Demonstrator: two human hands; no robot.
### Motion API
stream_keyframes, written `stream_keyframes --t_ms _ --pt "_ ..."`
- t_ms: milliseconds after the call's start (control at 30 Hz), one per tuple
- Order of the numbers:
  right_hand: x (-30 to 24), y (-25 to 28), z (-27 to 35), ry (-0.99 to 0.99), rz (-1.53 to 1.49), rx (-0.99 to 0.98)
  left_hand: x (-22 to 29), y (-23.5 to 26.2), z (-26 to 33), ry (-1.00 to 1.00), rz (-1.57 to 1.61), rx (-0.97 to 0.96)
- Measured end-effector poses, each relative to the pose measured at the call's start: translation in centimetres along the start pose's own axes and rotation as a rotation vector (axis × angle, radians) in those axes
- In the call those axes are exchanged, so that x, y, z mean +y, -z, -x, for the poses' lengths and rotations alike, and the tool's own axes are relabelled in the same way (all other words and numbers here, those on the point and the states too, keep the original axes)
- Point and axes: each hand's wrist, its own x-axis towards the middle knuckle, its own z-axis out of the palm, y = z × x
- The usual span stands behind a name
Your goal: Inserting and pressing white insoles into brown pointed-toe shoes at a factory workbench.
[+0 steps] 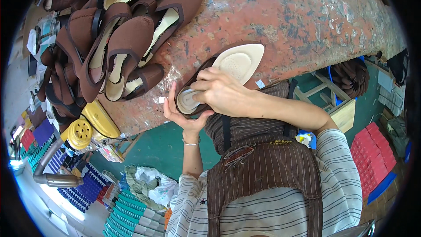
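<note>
A brown flat shoe (pixel 203 66) with a pointed toe lies near the front edge of the bench, its heel toward me. My left hand (pixel 187 120) cups the heel end, thumb on one side and fingers on the other. A cream insole (pixel 240 62) with a padded, dotted patch lies along the shoe, its pointed front resting over the toe. My right hand (pixel 224 91) reaches across with bent fingers, gripping the insole at the middle and heel part inside the shoe. Those fingertips are partly hidden.
Brown shoes (pixel 131 35) are heaped at the left of the worn red bench (pixel 307 30). A yellow lamp-like device (pixel 80 134) on a metal arm stands by the left edge. A wooden stool (pixel 324 92) and stacked red pieces (pixel 372 153) are at right.
</note>
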Motion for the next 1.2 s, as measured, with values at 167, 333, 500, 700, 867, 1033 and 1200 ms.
stream_keyframes --t_ms 167,333,500,700,867,1033,1200 --pt "0.5 -0.9 0.0 -0.028 0.037 -0.028 -0.4 0.0 -0.1 -0.042 0.002 -0.025" --pt "0.3 -1.1 0.2 0.083 0.151 -0.09 -1.6 0.4 0.5 -0.022 0.082 -0.029" --pt "1.6 -1.9 0.1 0.317 0.12 -0.161 -0.8 0.7 -1.3 -0.02 0.129 -0.054" --pt "-0.7 -2.3 0.6 0.179 0.434 -0.222 -1.6 0.7 -0.6 0.056 0.03 -0.037" --pt "-0.6 1.5 3.2 0.028 0.517 -0.165 -0.8 0.4 -0.9 0.079 0.012 0.044" --pt "-0.4 2.6 2.1 -0.056 0.616 -0.082 2.0 -0.8 0.0 0.067 -0.06 0.011" --pt "2.8 5.7 -3.0 -0.345 0.683 0.736 6.6 -6.4 2.1 0.169 -0.101 -0.075"
